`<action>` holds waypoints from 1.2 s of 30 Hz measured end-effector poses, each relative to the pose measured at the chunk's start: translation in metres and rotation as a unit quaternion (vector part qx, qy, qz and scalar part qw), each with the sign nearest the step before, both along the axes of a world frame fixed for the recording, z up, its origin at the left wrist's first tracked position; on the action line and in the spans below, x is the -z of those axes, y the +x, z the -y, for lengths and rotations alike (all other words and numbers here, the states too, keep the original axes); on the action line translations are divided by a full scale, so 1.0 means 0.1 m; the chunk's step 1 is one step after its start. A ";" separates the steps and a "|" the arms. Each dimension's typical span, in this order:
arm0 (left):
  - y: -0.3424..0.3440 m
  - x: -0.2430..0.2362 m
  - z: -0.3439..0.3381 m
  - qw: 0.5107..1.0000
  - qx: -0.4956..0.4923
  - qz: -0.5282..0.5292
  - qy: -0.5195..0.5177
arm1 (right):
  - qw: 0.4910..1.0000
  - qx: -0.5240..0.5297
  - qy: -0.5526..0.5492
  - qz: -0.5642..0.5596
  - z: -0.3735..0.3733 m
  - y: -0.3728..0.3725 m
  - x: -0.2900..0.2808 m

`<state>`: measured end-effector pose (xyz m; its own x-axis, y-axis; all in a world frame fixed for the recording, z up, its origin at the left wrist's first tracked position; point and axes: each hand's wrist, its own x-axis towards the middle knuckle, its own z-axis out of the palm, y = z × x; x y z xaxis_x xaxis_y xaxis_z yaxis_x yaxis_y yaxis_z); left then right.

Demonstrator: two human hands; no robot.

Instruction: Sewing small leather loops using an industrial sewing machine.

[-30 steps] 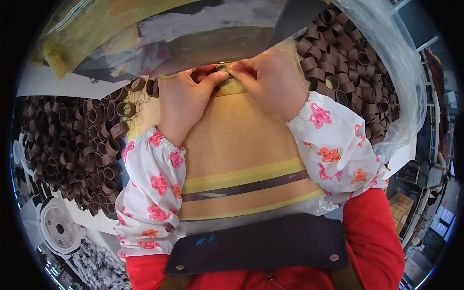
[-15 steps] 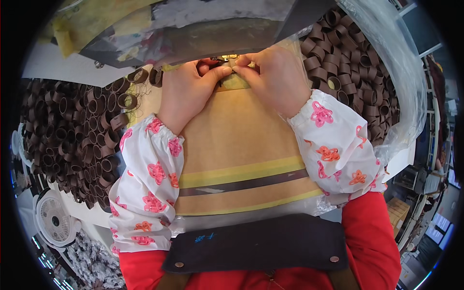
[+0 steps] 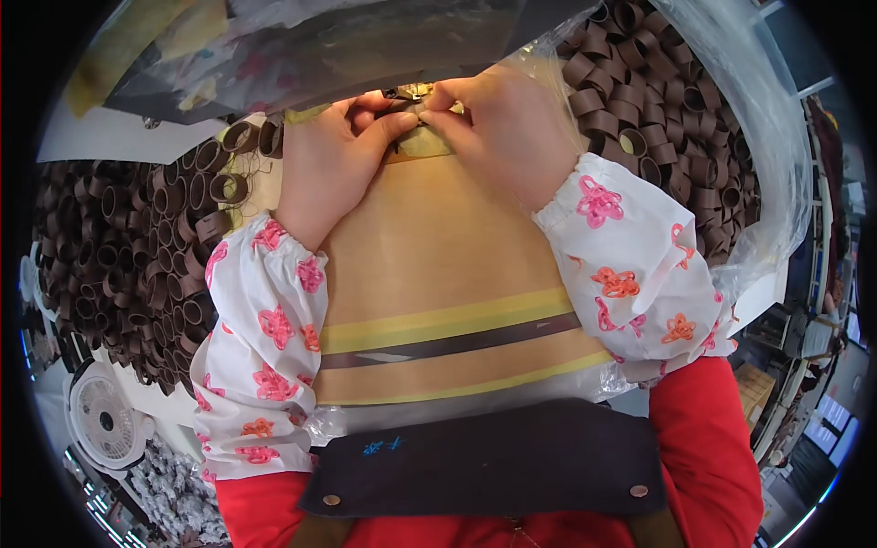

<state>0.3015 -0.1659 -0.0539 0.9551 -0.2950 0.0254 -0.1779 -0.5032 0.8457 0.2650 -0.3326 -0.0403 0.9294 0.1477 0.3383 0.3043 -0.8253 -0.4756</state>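
Observation:
My left hand and my right hand meet at the far end of the work surface, under a bright light. Thumbs and fingers of both are pinched together on a small dark brown band, mostly hidden by the fingertips. Just beyond them shows the metal presser foot area of what looks like a sewing machine. Its grey body, draped in clear plastic, overhangs my fingers. Beneath my hands lies a tan board with yellow and dark tape strips across it.
Heaped brown band loops fill the left side, with a few near my left wrist. More brown loops lie at the right inside a clear plastic sheet. A white fan stands at the lower left.
Both hands sit slightly farther up and left in the picture, as does the surrounding scene, so the view has shifted. The pinching grip stays much the same.

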 end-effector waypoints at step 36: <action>-0.16 -0.09 -0.10 0.919 0.265 0.290 0.034 | 0.970 -0.200 0.121 -0.072 -0.20 -0.65 -0.18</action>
